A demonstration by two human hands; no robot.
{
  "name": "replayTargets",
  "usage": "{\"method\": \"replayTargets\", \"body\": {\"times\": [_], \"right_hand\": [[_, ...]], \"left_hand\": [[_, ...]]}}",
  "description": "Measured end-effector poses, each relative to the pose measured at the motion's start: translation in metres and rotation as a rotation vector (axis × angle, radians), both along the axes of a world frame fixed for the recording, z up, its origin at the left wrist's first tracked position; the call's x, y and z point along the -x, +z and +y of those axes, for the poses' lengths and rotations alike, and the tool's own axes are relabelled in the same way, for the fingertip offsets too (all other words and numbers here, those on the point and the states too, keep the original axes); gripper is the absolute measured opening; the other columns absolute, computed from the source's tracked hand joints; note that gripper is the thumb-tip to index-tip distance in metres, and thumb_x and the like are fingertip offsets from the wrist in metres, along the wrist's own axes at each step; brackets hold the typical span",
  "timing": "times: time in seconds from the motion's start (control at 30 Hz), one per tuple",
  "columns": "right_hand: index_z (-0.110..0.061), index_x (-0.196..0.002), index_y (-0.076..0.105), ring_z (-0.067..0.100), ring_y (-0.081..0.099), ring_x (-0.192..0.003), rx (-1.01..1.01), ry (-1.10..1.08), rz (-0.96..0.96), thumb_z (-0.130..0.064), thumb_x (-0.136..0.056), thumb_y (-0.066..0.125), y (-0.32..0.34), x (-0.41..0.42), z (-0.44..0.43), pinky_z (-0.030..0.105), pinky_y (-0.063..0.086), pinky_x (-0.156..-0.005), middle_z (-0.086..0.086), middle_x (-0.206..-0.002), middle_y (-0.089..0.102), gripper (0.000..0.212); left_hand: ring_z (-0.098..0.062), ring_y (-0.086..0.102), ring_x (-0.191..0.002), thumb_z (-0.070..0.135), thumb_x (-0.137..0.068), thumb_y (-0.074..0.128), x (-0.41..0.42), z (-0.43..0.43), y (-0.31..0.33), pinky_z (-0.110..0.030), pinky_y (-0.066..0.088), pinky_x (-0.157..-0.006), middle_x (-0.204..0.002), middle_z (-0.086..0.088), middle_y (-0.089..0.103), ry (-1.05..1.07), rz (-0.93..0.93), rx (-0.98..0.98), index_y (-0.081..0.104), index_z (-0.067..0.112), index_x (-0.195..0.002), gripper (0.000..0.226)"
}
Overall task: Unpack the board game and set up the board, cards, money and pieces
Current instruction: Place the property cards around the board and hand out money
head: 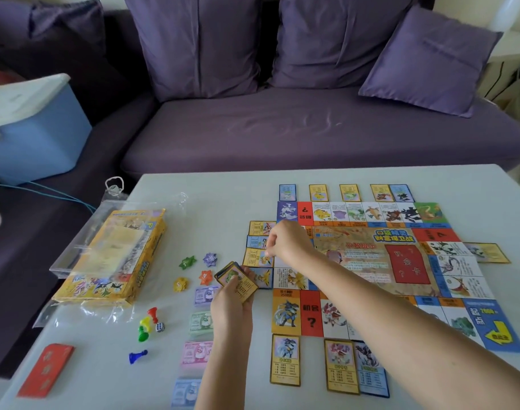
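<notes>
The game board (371, 261) lies unfolded on the right half of the white table (223, 208). Property cards ring it: a row at the far edge (349, 192), a column at the left edge (258, 227), one on the right (486, 252), three at the near edge (341, 365). My left hand (232, 303) grips a small stack of cards (238, 279). My right hand (285, 242) reaches across the board and pinches a card (257, 257) in the left column. Money piles (199, 321) sit in a line beside my left arm.
The yellow game box (110, 258) lies under a clear plastic pouch (84, 244) at the left. Star-shaped tokens (196, 270), pawns (146, 324), a die (160, 327) and a red card deck (47, 369) sit nearby. A purple sofa (282, 113) stands behind the table.
</notes>
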State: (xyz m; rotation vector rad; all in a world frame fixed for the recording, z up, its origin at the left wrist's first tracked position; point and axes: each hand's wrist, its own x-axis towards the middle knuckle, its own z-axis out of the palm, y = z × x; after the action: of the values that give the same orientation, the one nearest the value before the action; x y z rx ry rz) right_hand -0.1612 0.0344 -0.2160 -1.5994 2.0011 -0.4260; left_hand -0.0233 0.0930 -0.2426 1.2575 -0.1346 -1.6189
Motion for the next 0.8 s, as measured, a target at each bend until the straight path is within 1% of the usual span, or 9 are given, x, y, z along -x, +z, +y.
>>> {"method": "replayTargets", "body": {"times": [0.13, 0.3, 0.37, 0.43, 0.5, 0.57, 0.63, 0.7, 0.8], "right_hand": [[-0.003, -0.085, 0.072, 0.021, 0.060, -0.115, 0.069, 0.037, -0.040, -0.012, -0.080, 0.074, 0.001, 0.002, 0.010, 0.030, 0.044, -0.095, 0.009, -0.118, 0.068, 0.010], [-0.003, -0.085, 0.072, 0.021, 0.059, -0.116, 0.095, 0.054, -0.043, -0.011, -0.080, 0.074, 0.001, 0.002, 0.010, 0.026, 0.041, -0.090, 0.010, -0.118, 0.067, 0.009], [-0.004, -0.084, 0.072, 0.017, 0.064, -0.103, 0.114, 0.062, -0.054, -0.009, -0.080, 0.073, 0.003, 0.002, 0.009, 0.022, 0.040, -0.078, 0.008, -0.109, 0.070, 0.006], [-0.005, -0.083, 0.072, 0.004, 0.060, -0.073, 0.140, 0.075, -0.083, -0.009, -0.081, 0.072, 0.010, 0.002, 0.010, 0.022, 0.041, -0.069, -0.001, -0.086, 0.070, 0.004], [-0.006, -0.083, 0.072, -0.004, 0.048, -0.053, 0.191, 0.077, -0.145, -0.010, -0.083, 0.071, 0.020, 0.005, 0.014, 0.015, 0.039, -0.061, -0.012, -0.064, 0.056, 0.004], [-0.007, -0.083, 0.072, -0.009, 0.047, -0.045, 0.236, 0.077, -0.210, -0.011, -0.084, 0.070, 0.031, 0.010, 0.022, 0.006, 0.033, -0.051, -0.016, -0.057, 0.049, 0.005], [-0.009, -0.084, 0.072, -0.013, 0.048, -0.046, 0.244, 0.091, -0.273, -0.015, -0.085, 0.069, 0.040, 0.016, 0.033, 0.004, 0.034, -0.048, -0.015, -0.062, 0.056, 0.007], [-0.011, -0.086, 0.073, -0.009, 0.054, -0.055, 0.208, 0.100, -0.327, -0.021, -0.087, 0.068, 0.048, 0.024, 0.045, 0.007, 0.038, -0.054, -0.013, -0.071, 0.064, 0.011], [-0.015, -0.092, 0.072, -0.006, 0.058, -0.063, 0.135, 0.083, -0.408, -0.024, -0.091, 0.063, 0.060, 0.038, 0.069, 0.008, 0.044, -0.061, -0.012, -0.079, 0.067, 0.013]], "left_hand": [[-0.028, 0.058, -0.104, 0.000, -0.095, 0.046, 0.003, 0.001, 0.000, -0.038, 0.048, -0.094, -0.110, -0.015, 0.060, 0.010, -0.022, -0.001, 0.058, 0.004, -0.103, 0.015], [-0.029, 0.060, -0.098, 0.001, -0.096, 0.045, 0.001, 0.003, 0.004, -0.037, 0.049, -0.092, -0.101, -0.015, 0.062, 0.015, 0.011, -0.003, 0.057, 0.000, -0.105, 0.015], [-0.027, 0.061, -0.092, 0.000, -0.096, 0.044, 0.002, 0.004, 0.010, -0.035, 0.050, -0.087, -0.097, -0.015, 0.062, 0.011, 0.037, 0.009, 0.056, 0.000, -0.103, 0.014], [-0.025, 0.061, -0.088, -0.001, -0.096, 0.043, 0.002, 0.005, 0.015, -0.034, 0.049, -0.087, -0.094, -0.014, 0.062, 0.005, 0.050, 0.019, 0.056, 0.000, -0.101, 0.014], [-0.025, 0.062, -0.086, -0.002, -0.096, 0.043, -0.001, 0.006, 0.020, -0.034, 0.049, -0.087, -0.093, -0.014, 0.063, 0.002, 0.051, 0.035, 0.056, 0.000, -0.099, 0.014], [-0.024, 0.064, -0.082, -0.002, -0.096, 0.042, -0.005, 0.007, 0.028, -0.034, 0.051, -0.085, -0.090, -0.014, 0.064, -0.022, 0.066, 0.079, 0.057, 0.000, -0.096, 0.015], [-0.024, 0.067, -0.074, -0.002, -0.096, 0.041, -0.008, 0.010, 0.036, -0.032, 0.058, -0.073, -0.087, -0.015, 0.065, -0.086, 0.091, 0.140, 0.057, -0.001, -0.100, 0.016], [-0.023, 0.068, -0.069, -0.002, -0.096, 0.041, -0.007, 0.015, 0.044, -0.031, 0.060, -0.062, -0.085, -0.017, 0.066, -0.185, 0.090, 0.200, 0.058, -0.003, -0.102, 0.018], [-0.021, 0.069, -0.071, -0.001, -0.094, 0.046, 0.002, 0.026, 0.053, -0.028, 0.059, -0.063, -0.083, -0.015, 0.070, -0.325, 0.007, 0.264, 0.061, -0.003, -0.099, 0.016]]}}
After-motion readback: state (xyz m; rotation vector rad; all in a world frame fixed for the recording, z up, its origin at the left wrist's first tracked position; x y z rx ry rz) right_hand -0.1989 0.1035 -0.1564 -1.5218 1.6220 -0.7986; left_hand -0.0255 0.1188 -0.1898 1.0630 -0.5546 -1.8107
